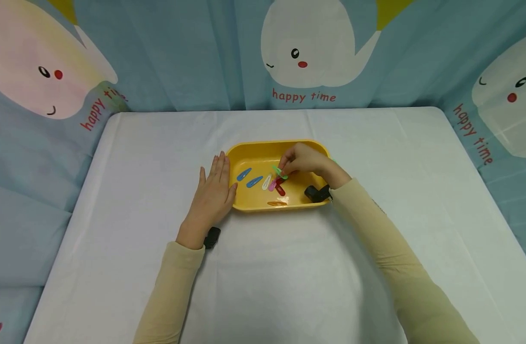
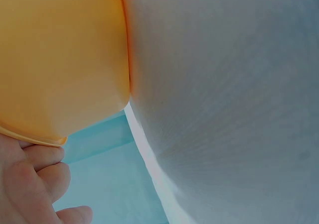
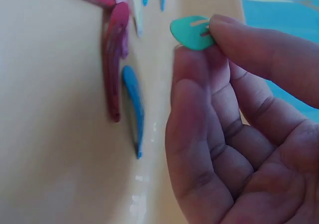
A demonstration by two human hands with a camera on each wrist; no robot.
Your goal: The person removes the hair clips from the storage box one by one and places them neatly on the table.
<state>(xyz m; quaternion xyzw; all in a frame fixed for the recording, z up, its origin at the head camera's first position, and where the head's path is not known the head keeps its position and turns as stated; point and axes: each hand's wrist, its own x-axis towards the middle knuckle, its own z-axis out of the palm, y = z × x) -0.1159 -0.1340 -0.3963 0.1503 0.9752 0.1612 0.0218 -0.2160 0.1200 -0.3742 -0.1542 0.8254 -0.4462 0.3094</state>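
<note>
A yellow tray (image 1: 255, 154) holds several snap hair clips. My right hand (image 1: 305, 160) is over its right half, pinching a green hair clip (image 3: 190, 33) between thumb and fingertips. Just below those fingers lie a red clip (image 1: 280, 190) and a pink clip (image 1: 272, 185). Left of them are a white clip (image 1: 266, 182) and two blue clips (image 1: 254, 181), while an orange clip (image 1: 277, 203) sits by the near wall. With fingers extended, my left hand (image 1: 211, 196) rests along the tray's left rim; the left wrist view shows its fingers (image 2: 52, 179) right at the rim.
The tray stands on a table (image 1: 129, 191) covered in white cloth. Blue curtains (image 1: 194, 57) with printed whales hang behind the table and along both sides. A black wrist camera (image 1: 316, 194) overlaps the tray's right end.
</note>
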